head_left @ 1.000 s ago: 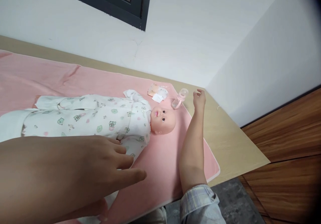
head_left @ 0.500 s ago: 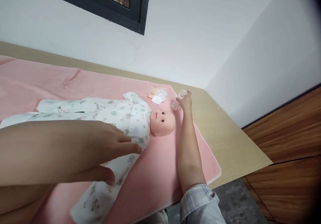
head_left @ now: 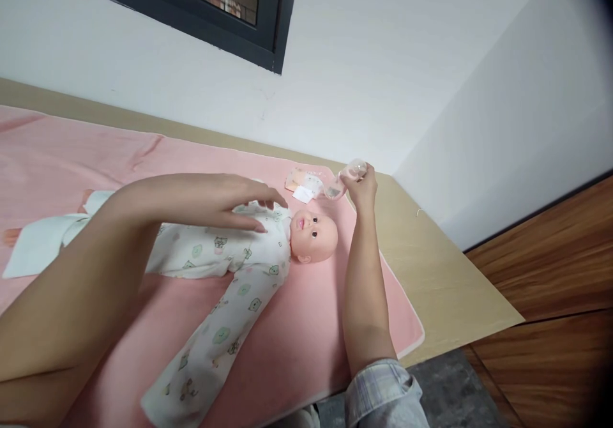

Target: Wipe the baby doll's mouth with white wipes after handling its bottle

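A baby doll (head_left: 313, 236) lies on its back with its head toward the right, dressed in a white printed outfit (head_left: 261, 287). Over its chest hovers my left hand (head_left: 234, 204), fingers stretched out and nothing in them; whether it touches the cloth I cannot tell. My right hand (head_left: 363, 188) is closed around a clear baby bottle (head_left: 334, 188), which tilts above the pad's far right corner, beyond the doll's head. Part of the bottle is hidden behind my fingers. Beside it lies a small folded printed cloth (head_left: 297, 177) with a white tag (head_left: 303, 194).
A pink pad (head_left: 297, 326) covers much of the light wooden table (head_left: 440, 275). White walls (head_left: 364, 64) rise behind, with a dark-framed window (head_left: 275, 38). Wood-grain panels (head_left: 565, 275) stand at the right, beyond the table's edge.
My left hand has moved away from me, up over the doll's chest. The bottle has been raised slightly and tilted by my right hand. The view has shifted slightly.
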Tool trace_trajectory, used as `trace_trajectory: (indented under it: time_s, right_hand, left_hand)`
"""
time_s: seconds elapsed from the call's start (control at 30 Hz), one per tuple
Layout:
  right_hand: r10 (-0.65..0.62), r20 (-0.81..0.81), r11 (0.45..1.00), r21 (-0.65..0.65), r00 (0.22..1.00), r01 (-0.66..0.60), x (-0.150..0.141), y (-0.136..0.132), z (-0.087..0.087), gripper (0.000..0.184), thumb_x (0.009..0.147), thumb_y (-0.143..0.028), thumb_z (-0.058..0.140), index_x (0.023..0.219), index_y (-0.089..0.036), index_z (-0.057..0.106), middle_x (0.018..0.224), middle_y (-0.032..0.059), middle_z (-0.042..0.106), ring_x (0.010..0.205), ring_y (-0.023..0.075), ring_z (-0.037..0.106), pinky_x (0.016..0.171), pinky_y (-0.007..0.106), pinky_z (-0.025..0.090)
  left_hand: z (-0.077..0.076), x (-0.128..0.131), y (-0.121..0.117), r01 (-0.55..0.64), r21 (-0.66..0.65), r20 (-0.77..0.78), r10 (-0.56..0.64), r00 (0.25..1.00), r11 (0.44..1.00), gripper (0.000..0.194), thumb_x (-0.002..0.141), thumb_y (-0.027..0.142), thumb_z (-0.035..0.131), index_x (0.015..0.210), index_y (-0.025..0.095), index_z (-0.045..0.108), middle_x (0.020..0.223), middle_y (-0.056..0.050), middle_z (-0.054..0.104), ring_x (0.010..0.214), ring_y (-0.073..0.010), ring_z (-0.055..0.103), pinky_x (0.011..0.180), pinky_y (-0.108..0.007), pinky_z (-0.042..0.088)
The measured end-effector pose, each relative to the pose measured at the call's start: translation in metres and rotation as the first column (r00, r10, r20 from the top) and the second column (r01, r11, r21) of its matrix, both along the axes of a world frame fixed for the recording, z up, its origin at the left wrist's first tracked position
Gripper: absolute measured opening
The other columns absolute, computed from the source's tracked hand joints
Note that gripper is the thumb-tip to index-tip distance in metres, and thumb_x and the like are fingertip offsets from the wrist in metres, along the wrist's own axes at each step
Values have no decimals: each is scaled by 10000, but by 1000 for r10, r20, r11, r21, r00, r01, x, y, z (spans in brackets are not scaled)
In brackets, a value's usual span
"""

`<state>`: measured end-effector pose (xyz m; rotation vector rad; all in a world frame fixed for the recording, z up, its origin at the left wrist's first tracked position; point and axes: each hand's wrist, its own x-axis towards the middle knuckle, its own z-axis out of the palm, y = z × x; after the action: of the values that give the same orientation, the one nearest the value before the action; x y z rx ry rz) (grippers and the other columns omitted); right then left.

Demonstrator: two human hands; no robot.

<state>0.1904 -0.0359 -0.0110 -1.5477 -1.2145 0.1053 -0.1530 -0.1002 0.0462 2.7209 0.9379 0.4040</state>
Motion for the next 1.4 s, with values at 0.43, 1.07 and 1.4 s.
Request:
trace_trajectory:
  time_s: [0.43, 1.07, 1.4]
  right_hand:
    - [714, -168, 698, 233, 679, -677, -132, -52, 30, 696, 723, -483, 772, 1293, -266, 438, 1257, 60, 600, 1222, 231, 584, 1055, 459, 508]
    - [323, -271, 936, 231, 907, -265, -47, 3, 6, 722, 751, -315, 673, 1368, -268, 302, 1372, 78, 510, 1257, 199, 539, 1085, 406, 443]
    - [-28, -9, 904, -428, 1000, 21, -1, 34, -88, 593, 783, -257, 605, 1327, -164, 389, 1308, 144, 595, 1174, 257, 590, 989, 337, 457]
  left_hand:
    - [-8, 28, 9, -217, 175, 374, 139, 917, 960, 587, 841, 478, 628, 1367, 259, 488, 1240, -59, 637, 1051, -300, 624, 869, -379, 493]
    - [-12, -11, 51, -576, 141, 258, 532, 807, 805, 547, 767, 308, 592, 1290, 171, 508, 1083, -109, 635, 978, -327, 572, 749, -380, 473]
    - [-26, -56, 83, -704, 7, 204, 688, 697, 711, 675, 784, 467, 650, 1334, 160, 406, 1124, -92, 571, 975, -302, 529, 728, -366, 442]
